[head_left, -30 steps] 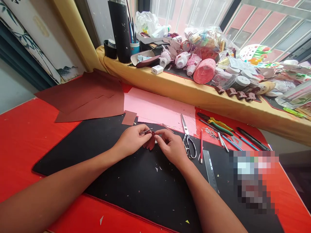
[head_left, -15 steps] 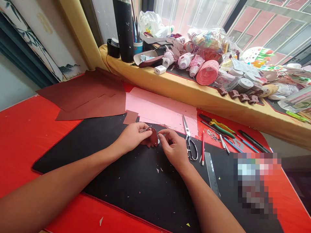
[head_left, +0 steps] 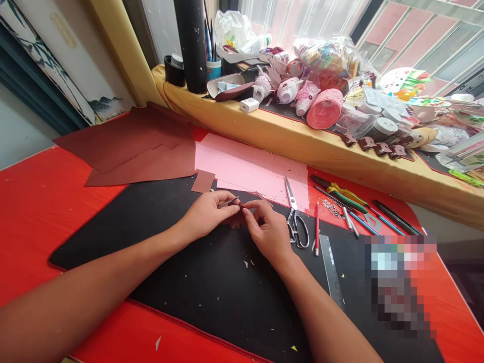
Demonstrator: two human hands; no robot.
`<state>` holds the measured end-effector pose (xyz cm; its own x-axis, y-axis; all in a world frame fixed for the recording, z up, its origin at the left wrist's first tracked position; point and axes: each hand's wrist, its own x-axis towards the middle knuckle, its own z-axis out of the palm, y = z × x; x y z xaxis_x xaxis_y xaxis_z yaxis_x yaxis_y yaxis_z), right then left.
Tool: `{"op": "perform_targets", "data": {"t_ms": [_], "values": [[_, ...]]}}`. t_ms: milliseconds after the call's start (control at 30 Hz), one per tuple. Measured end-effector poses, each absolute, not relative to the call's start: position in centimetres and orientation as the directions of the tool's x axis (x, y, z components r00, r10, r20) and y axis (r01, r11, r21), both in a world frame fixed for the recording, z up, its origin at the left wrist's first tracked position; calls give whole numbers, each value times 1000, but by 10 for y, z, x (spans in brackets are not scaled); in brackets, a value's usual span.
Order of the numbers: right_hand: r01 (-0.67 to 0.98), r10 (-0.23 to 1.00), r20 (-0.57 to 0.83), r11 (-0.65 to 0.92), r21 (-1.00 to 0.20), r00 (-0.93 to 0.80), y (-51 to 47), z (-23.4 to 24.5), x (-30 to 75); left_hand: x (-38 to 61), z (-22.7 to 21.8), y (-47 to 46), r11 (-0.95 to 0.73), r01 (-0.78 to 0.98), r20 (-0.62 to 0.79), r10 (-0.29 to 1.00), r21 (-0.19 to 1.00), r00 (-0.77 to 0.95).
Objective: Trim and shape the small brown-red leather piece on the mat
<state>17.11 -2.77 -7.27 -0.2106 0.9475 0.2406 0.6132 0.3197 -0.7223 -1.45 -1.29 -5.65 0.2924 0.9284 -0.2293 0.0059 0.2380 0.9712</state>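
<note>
Above the black mat [head_left: 212, 282], my left hand [head_left: 206, 214] is closed in a pinch on a small brown paper piece [head_left: 236, 221] with a scalloped lower edge. A thin metal tool [head_left: 228, 201], its kind unclear, sticks out between the same thumb and fingers. My right hand [head_left: 267, 231] pinches the upper right edge of the brown piece, its fingertips close to the left thumb. Fingers hide much of the piece. Just behind the hands lie a small brown paper rectangle [head_left: 203, 181] and a pink sheet [head_left: 249, 159].
Scissors [head_left: 293, 212], a red pencil [head_left: 316, 229] and a clear ruler [head_left: 331, 272] lie right of my right hand. Beyond them are pliers [head_left: 348, 197] and small metal rings [head_left: 331, 207]. Large brown sheets [head_left: 151, 146] lie at back left. A crowded windowsill [head_left: 242, 123] borders the back.
My right fingertips have moved left onto the brown piece, and its upper part now shows less between the hands. The small white spot beside it is no longer visible.
</note>
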Motion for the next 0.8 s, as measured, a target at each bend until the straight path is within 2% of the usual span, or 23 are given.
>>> {"op": "perform_targets", "data": {"t_ms": [500, 800], "values": [[597, 946, 246, 325, -733, -213, -27, -75, 171, -12, -63, -18, 46, 165, -91, 957, 985, 276], [565, 949, 238, 315, -763, -208, -26, -76, 170, -13, -67, -18, 35, 174, -84, 955, 984, 285]]}}
